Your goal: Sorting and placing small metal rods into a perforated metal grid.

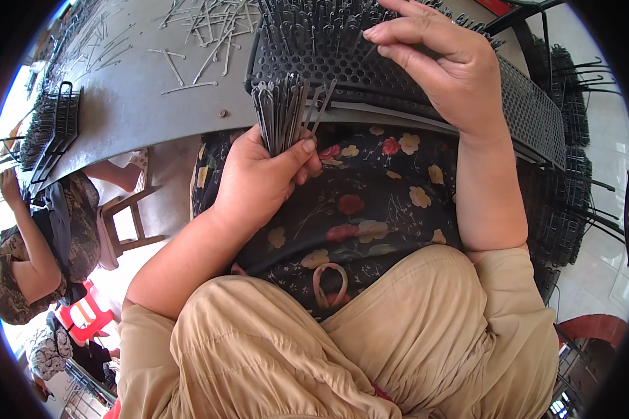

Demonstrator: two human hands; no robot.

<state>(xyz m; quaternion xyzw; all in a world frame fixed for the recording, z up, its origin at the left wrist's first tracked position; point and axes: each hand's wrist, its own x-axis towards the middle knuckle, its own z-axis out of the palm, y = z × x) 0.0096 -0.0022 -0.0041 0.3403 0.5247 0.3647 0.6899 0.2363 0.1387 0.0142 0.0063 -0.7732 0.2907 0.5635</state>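
My left hand (265, 171) is wrapped round an upright bundle of thin grey metal strips (281, 112) with small holes or loops at their ends. A few strips lean out of the bundle to the right. Above a black perforated rack (342, 80), the thumb and forefinger of my right hand (440, 66) are drawn together in a pinch. What lies between those fingertips is too small to make out. Many more metal strips (314, 28) stand upright in the holes of the rack, and the right hand covers some of them.
Loose metal strips (213, 35) lie scattered on the grey metal table (140, 119). A smaller filled rack (56, 129) stands at its left edge, near another person (42, 244). More filled black racks (566, 202) are stacked on my right. A red stool (87, 311) stands lower left.
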